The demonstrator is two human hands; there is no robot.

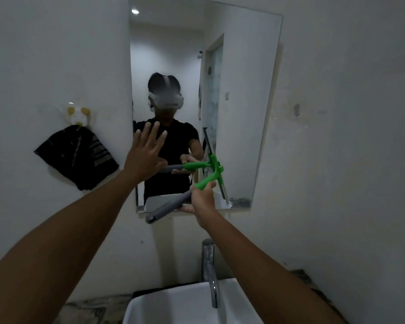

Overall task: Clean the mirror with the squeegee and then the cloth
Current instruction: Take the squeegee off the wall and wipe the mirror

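- Currently, the right hand (pixel 202 202) is gripping a squeegee (pixel 192 190), fingers wrapped tight where the grey handle meets the green neck.
- Beyond those fingers, the blade is lying nearly upright against the lower right part of the mirror (pixel 243 101).
- The left hand (pixel 145 155) is hovering with its fingers spread wide and holding nothing, over the mirror's left edge; whether it is touching the glass is unclear.
- A dark cloth (pixel 77 155) is hanging on the wall, just left of the spread fingers.
- Below both arms, a tap (pixel 209 270) is standing over a white sink (pixel 154 309).
- Likely risks: a tilted blade leaving streaks, the bare palm smudging the glass, or water dripping down the wall.
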